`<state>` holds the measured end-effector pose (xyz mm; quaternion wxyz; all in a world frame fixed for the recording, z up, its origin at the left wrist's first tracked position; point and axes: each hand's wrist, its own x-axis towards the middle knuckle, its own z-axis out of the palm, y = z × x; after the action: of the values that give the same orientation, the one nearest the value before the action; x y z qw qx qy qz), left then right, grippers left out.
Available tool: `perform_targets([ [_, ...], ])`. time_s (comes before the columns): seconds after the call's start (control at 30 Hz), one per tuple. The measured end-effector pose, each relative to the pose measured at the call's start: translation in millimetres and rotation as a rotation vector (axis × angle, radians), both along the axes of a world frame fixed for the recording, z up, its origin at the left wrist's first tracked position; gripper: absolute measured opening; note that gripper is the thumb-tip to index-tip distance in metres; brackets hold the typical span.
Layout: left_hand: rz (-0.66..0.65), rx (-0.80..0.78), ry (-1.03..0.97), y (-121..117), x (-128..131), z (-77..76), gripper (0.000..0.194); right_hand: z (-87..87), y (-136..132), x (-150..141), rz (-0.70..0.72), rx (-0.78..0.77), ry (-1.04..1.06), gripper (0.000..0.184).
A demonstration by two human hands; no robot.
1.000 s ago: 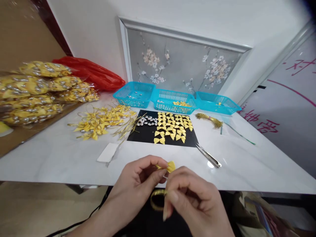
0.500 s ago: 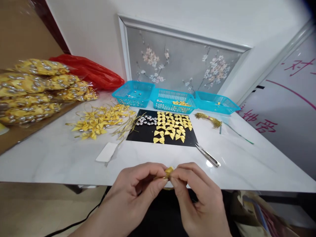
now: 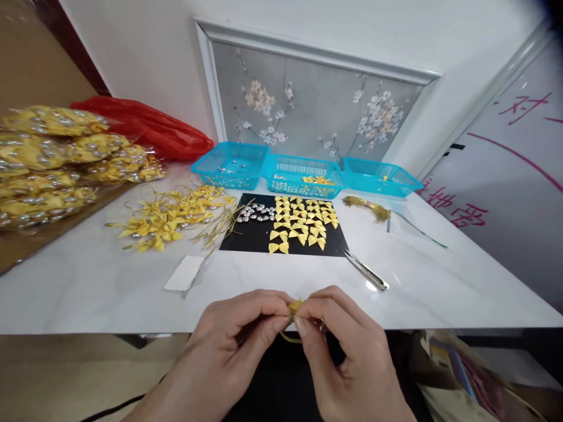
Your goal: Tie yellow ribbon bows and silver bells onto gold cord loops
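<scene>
Between the fingertips of my left hand [image 3: 244, 343] and my right hand [image 3: 341, 346] is a small yellow ribbon bow [image 3: 295, 306], mostly covered by the fingers. Both hands pinch it just above the table's front edge. A thin gold cord [image 3: 290, 339] hangs in a loop below the fingertips. Beyond the hands, yellow bows [image 3: 299, 223] lie in columns on a black mat [image 3: 240, 243], with silvery beads [image 3: 255, 213] at their left. Loose gold cords [image 3: 215, 225] lie across the mat's left edge. Small metal snips [image 3: 366, 271] rest at its right front corner.
Three blue baskets [image 3: 303, 190] stand along the wall. Finished-looking yellow bow sprigs [image 3: 162, 220] are heaped at left, near bagged bundles [image 3: 57, 158] and a red plastic bag [image 3: 145, 126]. A white card [image 3: 185, 273] lies left of the mat; a tied gold cord bundle [image 3: 367, 206] lies right.
The bow has turned between my fingertips and shows less. The gold cord loop below now shows more clearly. The view has shifted slightly, moving the table things left.
</scene>
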<state>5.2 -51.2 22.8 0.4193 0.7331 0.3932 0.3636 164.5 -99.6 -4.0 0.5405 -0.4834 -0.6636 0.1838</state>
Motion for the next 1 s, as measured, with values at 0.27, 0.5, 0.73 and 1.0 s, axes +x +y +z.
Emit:
perform_targets([
  [0.27,0.006,-0.176,-0.008,0.0,-1.4,4.5,0.018,10.1,-2.0,10.1,0.113,-0.168,0.101,0.013],
  [0.5,-0.023,-0.063,0.055,-2.2,-3.8,4.3,0.019,7.4,-0.5,9.8,0.122,-0.074,0.004,0.016],
  [0.73,-0.034,-0.045,0.103,-1.6,-5.2,1.3,0.021,0.8,-3.2,8.2,0.028,0.017,-0.093,0.02],
  [1.0,-0.032,0.009,0.05,-2.7,-2.0,7.6,0.024,5.4,-1.3,7.2,0.099,-0.063,-0.018,0.017],
])
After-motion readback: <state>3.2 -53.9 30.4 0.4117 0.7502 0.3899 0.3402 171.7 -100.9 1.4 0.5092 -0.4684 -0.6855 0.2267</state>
